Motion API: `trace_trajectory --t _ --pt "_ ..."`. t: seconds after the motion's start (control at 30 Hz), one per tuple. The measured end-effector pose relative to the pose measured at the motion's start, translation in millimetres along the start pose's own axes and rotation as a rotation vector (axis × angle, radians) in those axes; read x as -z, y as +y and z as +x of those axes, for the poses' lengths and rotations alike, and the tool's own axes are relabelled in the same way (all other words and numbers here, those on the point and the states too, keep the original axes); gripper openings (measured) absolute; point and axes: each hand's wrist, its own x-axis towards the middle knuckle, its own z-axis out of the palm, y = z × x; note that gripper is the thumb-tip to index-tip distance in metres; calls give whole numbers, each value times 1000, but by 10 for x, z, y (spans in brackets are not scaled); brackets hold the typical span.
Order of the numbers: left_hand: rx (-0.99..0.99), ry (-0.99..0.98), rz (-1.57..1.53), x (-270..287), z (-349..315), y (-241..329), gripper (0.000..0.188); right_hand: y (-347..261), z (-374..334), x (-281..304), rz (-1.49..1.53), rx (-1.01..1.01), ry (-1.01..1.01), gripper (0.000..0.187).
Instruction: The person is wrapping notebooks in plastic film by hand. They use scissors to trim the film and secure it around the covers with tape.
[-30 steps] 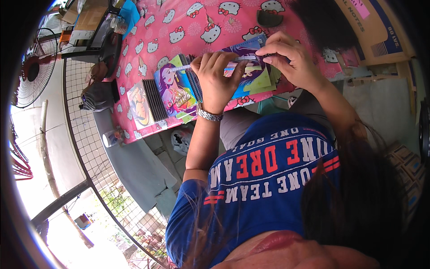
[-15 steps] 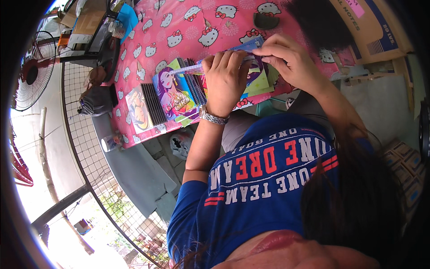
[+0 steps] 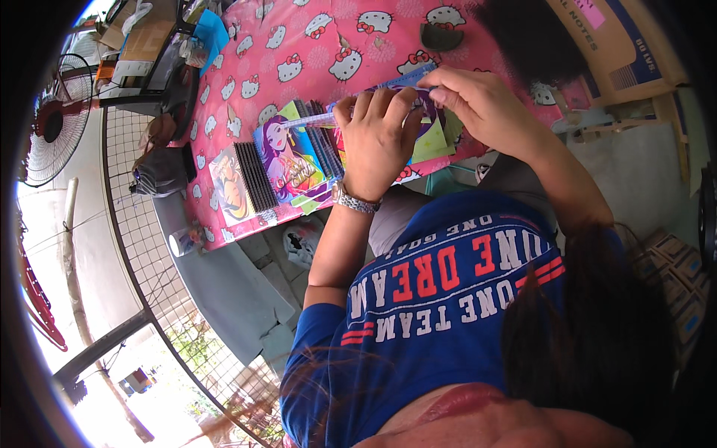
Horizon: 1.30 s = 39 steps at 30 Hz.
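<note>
Fingers (image 3: 373, 112) of left hand (image 3: 377, 145) pressing flat on notebook stack (image 3: 299, 160), right hand (image 3: 478, 104) pinching a booklet edge (image 3: 407, 78), both now shifted slightly lower on table (image 3: 314, 37).

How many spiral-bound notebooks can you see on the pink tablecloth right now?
3: an orange-covered notebook at the table's near edge, a purple cartoon-girl notebook beside it, and one under the hands. More may be hidden beneath.

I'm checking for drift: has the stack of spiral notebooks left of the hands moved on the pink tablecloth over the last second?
No. The notebook stack keeps its place at the near edge of the pink tablecloth, against the same cat prints.
</note>
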Motion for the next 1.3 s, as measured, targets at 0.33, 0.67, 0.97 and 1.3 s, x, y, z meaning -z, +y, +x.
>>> trace_trajectory --t 0.33,0.67,0.97,1.3 --pt "39 -56 -21 5 -30 -29 21 1281 576 -161 16 -547 -133 65" --pt "293 103 83 -137 -357 -127 36 1428 720 -311 -92 -473 -244 57" --pt "121 97 -52 -155 -279 -28 38 393 358 274 812 1 -701 42" --pt "96 -40 -97 -29 -131 -85 44 411 500 221 199 -122 -782 46"
